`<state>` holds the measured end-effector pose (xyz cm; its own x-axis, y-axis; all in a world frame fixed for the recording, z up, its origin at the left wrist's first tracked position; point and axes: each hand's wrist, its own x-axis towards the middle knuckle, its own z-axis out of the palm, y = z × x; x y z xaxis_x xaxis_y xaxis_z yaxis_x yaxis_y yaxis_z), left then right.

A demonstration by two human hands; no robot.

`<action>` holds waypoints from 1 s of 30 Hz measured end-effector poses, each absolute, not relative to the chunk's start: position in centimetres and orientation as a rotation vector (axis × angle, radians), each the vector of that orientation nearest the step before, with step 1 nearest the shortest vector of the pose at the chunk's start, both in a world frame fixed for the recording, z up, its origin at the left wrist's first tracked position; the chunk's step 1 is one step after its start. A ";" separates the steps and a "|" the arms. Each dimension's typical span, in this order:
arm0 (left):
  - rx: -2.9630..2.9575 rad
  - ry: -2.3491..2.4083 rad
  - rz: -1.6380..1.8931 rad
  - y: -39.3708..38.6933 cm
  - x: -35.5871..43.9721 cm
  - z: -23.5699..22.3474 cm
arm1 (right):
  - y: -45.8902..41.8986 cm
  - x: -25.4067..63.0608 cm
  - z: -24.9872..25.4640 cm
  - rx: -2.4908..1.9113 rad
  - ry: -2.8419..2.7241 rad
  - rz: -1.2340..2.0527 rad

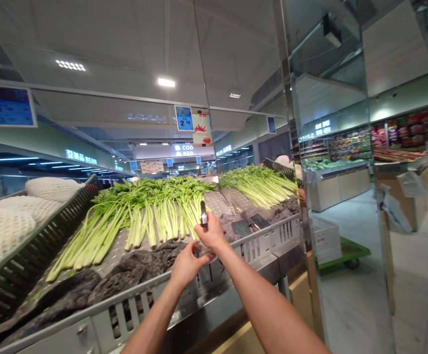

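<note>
My right hand (212, 232) is closed around a small tool with a black and silver end (204, 214) that sticks up above the fist. Its lower part is hidden, so its exact kind does not show. Just below and to the left, my left hand (187, 264) is curled with thumb and forefinger bent toward each other; whatever lies between them is too small to make out. Beyond both hands, bunches of celery (158, 216) lie in a row on a sloping metal shelf, leaves toward the back. Crumpled dark cloth (136, 265) lies along the front of the shelf.
A grey slotted rail (132, 307) runs along the shelf front. At left, a dark green crate (40, 241) holds produce in white foam netting (3, 233). Mirror panels stand behind and at right, reflecting celery and a green trolley (346, 253). A price screen (184, 118) hangs above.
</note>
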<state>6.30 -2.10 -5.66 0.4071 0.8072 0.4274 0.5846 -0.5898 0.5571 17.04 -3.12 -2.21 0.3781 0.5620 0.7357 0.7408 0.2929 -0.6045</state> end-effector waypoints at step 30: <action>2.349 1.226 0.898 -2.0 4.8 -6.1 | -3.2 17.3 -1.9 -1.386 -1.322 -0.124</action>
